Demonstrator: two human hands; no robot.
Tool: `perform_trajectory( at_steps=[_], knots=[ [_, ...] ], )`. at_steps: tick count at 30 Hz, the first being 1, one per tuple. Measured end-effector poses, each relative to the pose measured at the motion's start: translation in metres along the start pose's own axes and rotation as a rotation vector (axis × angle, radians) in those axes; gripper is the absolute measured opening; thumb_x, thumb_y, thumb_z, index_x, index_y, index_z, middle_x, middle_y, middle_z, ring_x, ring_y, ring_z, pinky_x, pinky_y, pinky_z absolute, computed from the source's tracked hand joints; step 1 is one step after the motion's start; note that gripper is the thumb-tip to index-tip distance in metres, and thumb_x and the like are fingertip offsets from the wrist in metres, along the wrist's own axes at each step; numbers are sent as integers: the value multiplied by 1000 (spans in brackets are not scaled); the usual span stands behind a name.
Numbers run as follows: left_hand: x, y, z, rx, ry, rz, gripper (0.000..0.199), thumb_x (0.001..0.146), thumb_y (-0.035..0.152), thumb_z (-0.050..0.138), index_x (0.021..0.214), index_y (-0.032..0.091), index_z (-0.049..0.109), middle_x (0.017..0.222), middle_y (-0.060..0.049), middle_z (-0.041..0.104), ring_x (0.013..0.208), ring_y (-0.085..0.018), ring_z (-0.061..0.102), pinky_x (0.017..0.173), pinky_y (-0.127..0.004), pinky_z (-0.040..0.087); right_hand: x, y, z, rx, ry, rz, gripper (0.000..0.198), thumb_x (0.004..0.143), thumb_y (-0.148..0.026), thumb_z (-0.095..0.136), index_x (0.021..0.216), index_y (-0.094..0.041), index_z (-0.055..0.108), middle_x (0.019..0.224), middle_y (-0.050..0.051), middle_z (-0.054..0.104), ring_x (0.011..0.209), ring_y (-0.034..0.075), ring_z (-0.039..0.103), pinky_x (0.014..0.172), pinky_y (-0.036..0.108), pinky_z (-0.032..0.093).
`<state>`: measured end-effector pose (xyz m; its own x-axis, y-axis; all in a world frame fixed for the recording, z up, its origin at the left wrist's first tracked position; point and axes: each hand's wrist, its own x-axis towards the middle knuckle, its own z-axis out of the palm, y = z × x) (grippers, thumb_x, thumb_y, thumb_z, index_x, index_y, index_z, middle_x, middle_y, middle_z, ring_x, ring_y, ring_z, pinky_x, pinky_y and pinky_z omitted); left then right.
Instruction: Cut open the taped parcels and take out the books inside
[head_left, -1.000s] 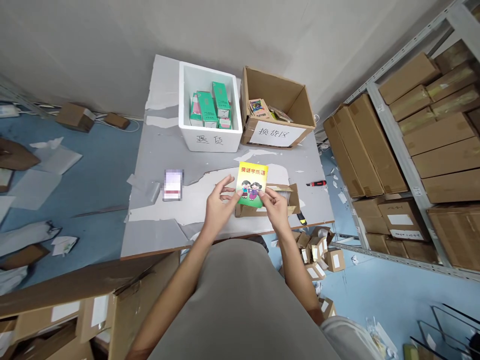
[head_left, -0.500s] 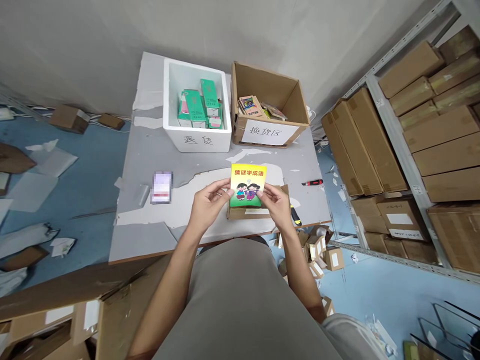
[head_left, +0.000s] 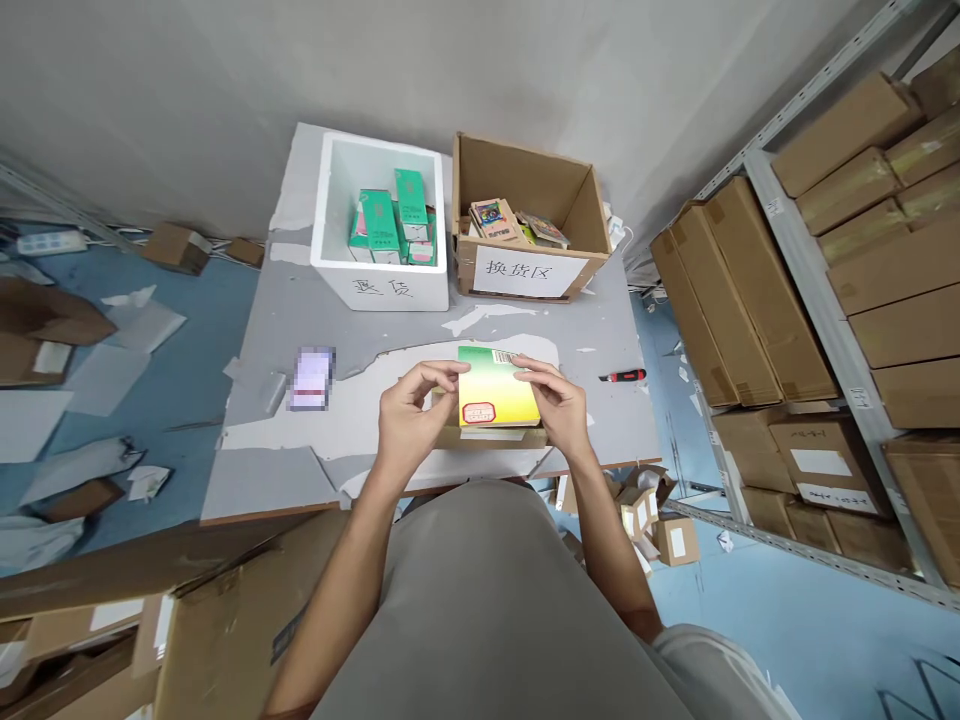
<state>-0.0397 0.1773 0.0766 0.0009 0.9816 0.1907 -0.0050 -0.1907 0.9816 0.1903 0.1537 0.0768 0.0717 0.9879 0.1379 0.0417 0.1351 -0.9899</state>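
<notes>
Lying level between both hands, the booklet [head_left: 497, 398] runs left-right, left hand [head_left: 411, 420] and right hand [head_left: 559, 408] each pinching one short edge.

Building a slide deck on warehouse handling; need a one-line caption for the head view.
Both hands, left hand and right hand, hold a yellow-green booklet above an opened carton on a grey table.

Both hands held a small booklet [head_left: 496, 396] over the table [head_left: 300, 300]: the left hand [head_left: 409, 425] pinched its left edge, the right hand [head_left: 561, 410] its right edge. Behind stood a foam box [head_left: 382, 285] and a carton [head_left: 525, 270]; shelves [head_left: 810, 310] stood at right.
</notes>
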Motion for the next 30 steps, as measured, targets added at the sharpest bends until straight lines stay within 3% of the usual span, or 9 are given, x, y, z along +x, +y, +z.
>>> perform_trajectory(
  at_steps=[3,7,11,14,17,20,22,27,30],
  knots=[
    [0,2,11,0,-4,-39,25,93,36,82,79,23,65,115,-10,86,115,-25,81,105,-42,64,-2,3,-11,17,63,71,31,100,-55,85,117,-29,82,129,8,87,128,26,81,110,42,66],
    [-2,8,21,42,-35,-87,32,97,52,83,87,23,76,107,-10,84,108,-26,80,95,-39,65,-6,4,-25,-16,117,76,30,95,-54,90,102,-27,79,106,6,86,101,23,83,93,35,67],
    [-3,15,28,87,-101,-149,42,103,60,77,120,23,86,116,-10,84,100,-25,78,90,-39,65,-9,-5,-41,-42,42,79,30,103,-55,77,109,-28,88,115,7,87,108,23,81,94,36,67],
    [-3,15,35,68,-122,-173,53,97,64,83,129,21,85,121,-12,84,104,-26,78,93,-39,66,-9,-10,-51,-27,2,83,34,102,-57,77,114,-28,89,121,7,87,111,23,80,94,35,67],
    [-3,13,47,53,-93,-222,56,89,65,90,120,19,86,109,-11,85,98,-25,79,89,-37,66,-7,-9,-56,-3,36,133,39,91,-60,89,110,-26,88,108,6,87,97,21,80,85,32,67],
    [-3,13,61,59,-59,-287,47,90,64,89,98,19,84,78,-4,77,70,-19,73,68,-31,61,-5,-7,-58,12,102,210,44,91,-67,87,93,-23,82,74,1,77,67,17,72,66,30,62],
    [-4,14,69,66,-51,-308,44,90,62,89,88,19,82,64,-1,69,57,-16,64,56,-28,54,-5,-7,-59,11,123,244,49,91,-72,85,88,-23,78,62,-3,68,55,15,64,57,29,57],
    [-6,13,78,82,-22,-273,38,89,57,90,89,20,83,64,-1,70,56,-17,68,56,-28,57,-7,-4,-62,13,122,244,54,89,-77,85,88,-24,77,63,-3,69,52,13,61,55,28,53],
    [-8,13,79,125,-5,-219,42,95,61,85,100,19,85,75,-3,77,69,-21,77,66,-30,61,-11,-1,-65,25,95,232,56,90,-80,83,90,-24,77,71,1,76,55,15,66,54,28,53]
  ],
)
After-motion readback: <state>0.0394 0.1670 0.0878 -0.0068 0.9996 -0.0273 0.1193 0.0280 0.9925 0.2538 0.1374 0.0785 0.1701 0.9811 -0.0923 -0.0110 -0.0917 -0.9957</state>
